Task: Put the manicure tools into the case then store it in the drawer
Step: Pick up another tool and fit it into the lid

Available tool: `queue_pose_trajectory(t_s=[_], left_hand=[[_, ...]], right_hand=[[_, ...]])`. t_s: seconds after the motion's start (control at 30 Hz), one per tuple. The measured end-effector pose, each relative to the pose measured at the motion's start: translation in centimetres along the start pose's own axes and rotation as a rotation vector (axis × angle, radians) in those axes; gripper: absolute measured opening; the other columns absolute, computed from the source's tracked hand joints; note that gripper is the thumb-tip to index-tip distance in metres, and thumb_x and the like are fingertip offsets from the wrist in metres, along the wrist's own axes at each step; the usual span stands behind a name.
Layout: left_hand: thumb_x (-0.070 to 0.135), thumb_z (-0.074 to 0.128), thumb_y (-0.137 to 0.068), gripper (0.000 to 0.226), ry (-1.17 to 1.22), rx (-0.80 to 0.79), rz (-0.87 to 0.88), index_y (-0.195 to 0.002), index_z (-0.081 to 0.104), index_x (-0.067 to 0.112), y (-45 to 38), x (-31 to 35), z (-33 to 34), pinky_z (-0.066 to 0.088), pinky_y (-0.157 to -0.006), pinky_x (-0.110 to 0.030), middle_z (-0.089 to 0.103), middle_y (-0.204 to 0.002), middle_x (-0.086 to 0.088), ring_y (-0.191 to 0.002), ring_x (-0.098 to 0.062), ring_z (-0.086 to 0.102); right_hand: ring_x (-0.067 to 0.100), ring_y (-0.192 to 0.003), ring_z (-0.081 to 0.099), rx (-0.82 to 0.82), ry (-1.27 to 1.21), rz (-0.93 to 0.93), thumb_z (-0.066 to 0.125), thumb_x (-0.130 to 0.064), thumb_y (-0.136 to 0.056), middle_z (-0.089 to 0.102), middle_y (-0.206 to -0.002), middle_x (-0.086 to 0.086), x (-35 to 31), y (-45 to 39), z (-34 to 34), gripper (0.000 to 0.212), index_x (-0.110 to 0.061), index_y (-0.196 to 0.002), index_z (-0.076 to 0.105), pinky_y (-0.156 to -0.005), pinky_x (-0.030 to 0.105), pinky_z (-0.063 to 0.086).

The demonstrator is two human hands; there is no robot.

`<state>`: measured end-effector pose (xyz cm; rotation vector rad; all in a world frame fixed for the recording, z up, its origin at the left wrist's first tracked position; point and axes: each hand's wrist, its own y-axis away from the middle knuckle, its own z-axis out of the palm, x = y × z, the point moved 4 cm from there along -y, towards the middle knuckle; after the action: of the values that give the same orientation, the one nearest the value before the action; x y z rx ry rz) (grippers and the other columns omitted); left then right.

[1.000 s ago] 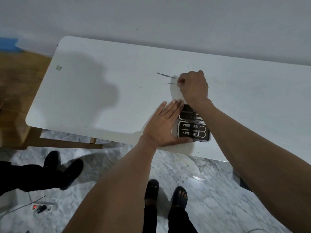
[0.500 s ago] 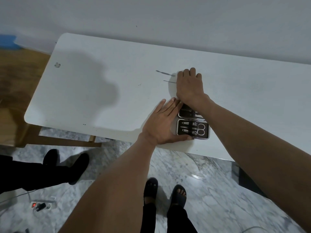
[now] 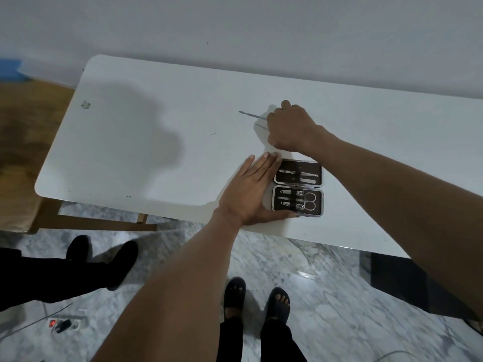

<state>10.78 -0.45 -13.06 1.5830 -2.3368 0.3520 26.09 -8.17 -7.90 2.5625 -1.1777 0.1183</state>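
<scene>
The case [image 3: 298, 188] lay open on the white tabletop [image 3: 146, 142], close to its near edge, both halves facing up. Most of the set was already seated: a few slim tools in the far half, and clippers, files and the small scissors [image 3: 309, 201] in the near half. My left hand [image 3: 251, 194] lay flat with straight fingers against the left side of the case, thumb running along its near edge, steadying it and gripping nothing.

My right hand [image 3: 290, 128] was just beyond the case with its fingers curled under, knuckles up, over the last loose pieces. A thin metal tool [image 3: 252, 115] stuck out to the left from under those fingers; I judged I had hold of its end, though the fingertips were hidden. A second, finer sliver showed just below it, too faint to name.

So I reckoned the packing was well along but not finished: these remaining tools had to go into their slots, the case had yet to be closed, and the drawer, which was nowhere in view, remained to be dealt with.
</scene>
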Motion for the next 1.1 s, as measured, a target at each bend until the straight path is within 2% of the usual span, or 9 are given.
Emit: queue_pose_trajectory(t_s=[0.3,0.37,0.47,0.53,0.73,0.83,0.9,1.1], left_hand=[[0.093,0.049,-0.078,0.126,-0.02,-0.002,0.0,-0.164,0.021,0.006,0.0,-0.1,0.1,0.011,-0.132,-0.046,0.021,-0.173,-0.006,-0.161,-0.016,0.013],[0.092,0.049,-0.078,0.125,-0.013,0.015,0.004,-0.164,0.023,0.006,0.0,-0.1,0.1,0.011,-0.132,-0.046,0.022,-0.173,-0.006,-0.161,-0.017,0.014],[0.092,0.048,-0.078,0.123,-0.001,0.036,0.014,-0.163,0.026,0.005,0.1,-0.3,0.2,0.013,-0.131,-0.046,0.024,-0.172,-0.006,-0.161,-0.017,0.015],[0.092,0.049,-0.078,0.123,0.003,0.047,0.015,-0.163,0.027,0.006,0.1,-0.4,0.3,0.014,-0.131,-0.046,0.025,-0.172,-0.006,-0.161,-0.017,0.016],[0.093,0.048,-0.077,0.124,-0.002,0.057,0.023,-0.162,0.028,0.005,0.1,-0.3,0.1,0.015,-0.131,-0.046,0.027,-0.171,-0.008,-0.16,-0.019,0.019],[0.096,0.046,-0.076,0.127,-0.01,0.038,0.011,-0.163,0.027,0.006,0.1,-0.3,0.0,0.014,-0.132,-0.045,0.026,-0.171,-0.007,-0.161,-0.018,0.017],[0.096,0.046,-0.076,0.126,-0.008,0.042,0.011,-0.163,0.026,0.007,0.1,-0.3,-0.1,0.014,-0.131,-0.046,0.026,-0.171,-0.007,-0.161,-0.018,0.017],[0.098,0.041,-0.075,0.128,0.003,0.03,0.008,-0.164,0.024,0.008,0.2,-0.1,-0.2,0.015,-0.131,-0.047,0.024,-0.172,-0.006,-0.161,-0.018,0.017]], right_hand=[[0.038,-0.107,0.05,0.063,-0.136,0.0,0.046,-0.02,-0.089,0.06,-0.109,0.023,0.8,1.2,0.4,0.032,0.004,-0.109,0.054,-0.075,0.042,0.044],[0.038,-0.101,0.052,0.081,-0.204,0.021,0.045,-0.019,-0.09,0.06,-0.105,0.023,1.4,1.8,0.7,0.028,0.003,-0.105,0.052,-0.07,0.041,0.042],[0.037,-0.079,0.053,0.077,-0.359,0.058,0.044,-0.017,-0.091,0.061,-0.09,0.024,2.1,3.0,0.6,0.012,-0.005,-0.091,0.044,-0.064,0.038,0.036],[0.033,-0.071,0.05,0.065,-0.434,0.105,0.043,-0.017,-0.092,0.06,-0.087,0.023,2.6,3.9,0.5,0.012,-0.005,-0.09,0.041,-0.062,0.037,0.035],[0.032,-0.084,0.055,0.031,-0.56,0.206,0.045,-0.014,-0.093,0.062,-0.1,0.02,2.9,6.4,1.1,0.018,0.0,-0.104,0.051,-0.068,0.036,0.038],[0.032,-0.1,0.06,0.021,-0.652,0.247,0.048,-0.012,-0.094,0.065,-0.11,0.014,3.2,7.8,2.2,0.021,-0.007,-0.113,0.056,-0.077,0.036,0.046],[0.029,-0.103,0.061,0.035,-0.716,0.289,0.053,-0.009,-0.092,0.067,-0.111,0.011,3.6,8.8,2.7,0.027,-0.011,-0.118,0.058,-0.082,0.035,0.048],[0.025,-0.097,0.063,0.124,-0.753,0.312,0.055,-0.004,-0.088,0.071,-0.101,0.008,4.4,12.2,2.2,0.02,-0.01,-0.098,0.071,-0.088,0.036,0.05]])
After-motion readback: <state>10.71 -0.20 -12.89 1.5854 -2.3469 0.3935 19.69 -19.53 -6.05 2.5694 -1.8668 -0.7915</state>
